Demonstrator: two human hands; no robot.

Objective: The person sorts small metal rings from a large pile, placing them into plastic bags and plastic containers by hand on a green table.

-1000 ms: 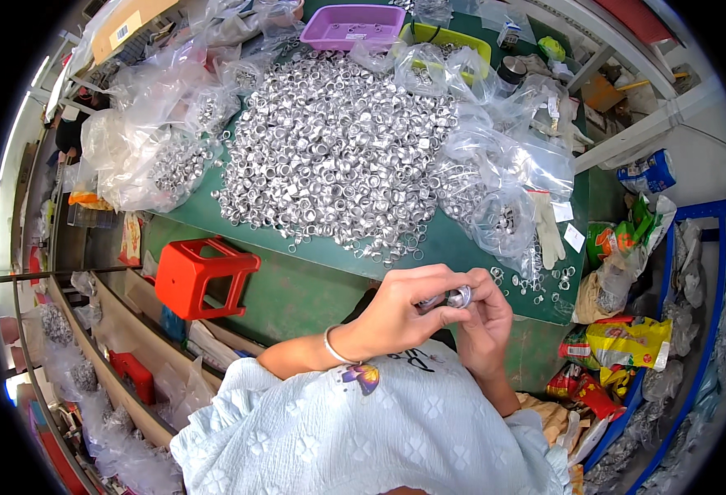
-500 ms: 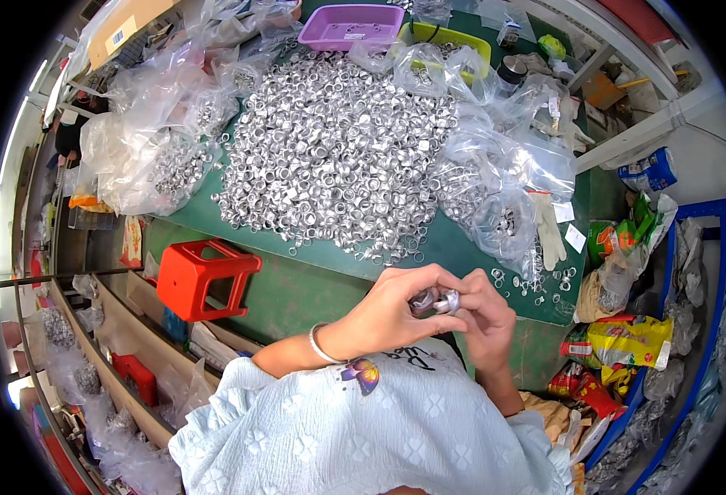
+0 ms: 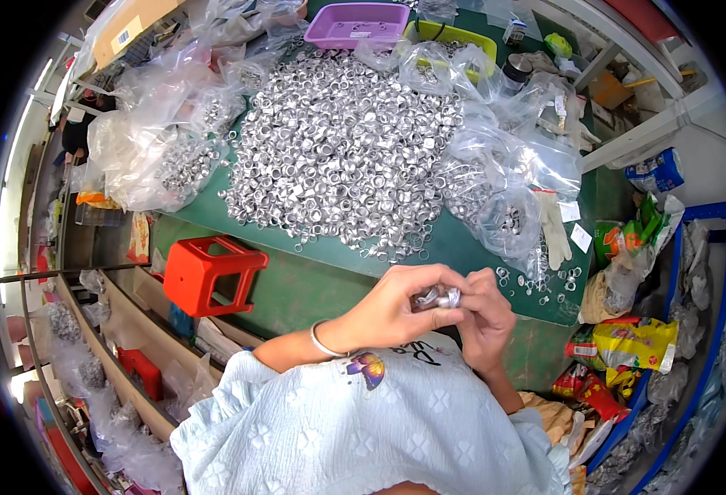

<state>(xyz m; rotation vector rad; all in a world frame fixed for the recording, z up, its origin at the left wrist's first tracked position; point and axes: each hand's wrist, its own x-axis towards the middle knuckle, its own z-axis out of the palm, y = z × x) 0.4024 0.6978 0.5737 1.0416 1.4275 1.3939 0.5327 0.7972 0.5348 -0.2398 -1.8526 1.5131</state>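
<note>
Over the green table (image 3: 454, 247), two hands, left hand (image 3: 392, 309) and right hand (image 3: 485, 318), fingers pinching one small metal stack (image 3: 439, 298)

yellow snack packet (image 3: 637, 340) right; blue-white pack (image 3: 654, 171), perhaps tissues, above.

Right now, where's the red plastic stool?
In the head view, the red stool stands at the person's left, below the green table edge, left of both hands.

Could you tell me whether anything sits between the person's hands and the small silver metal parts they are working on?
Nothing visible does: the left hand and right hand both already pinch the small silver parts directly between bare fingertips, close to the chest.
</note>
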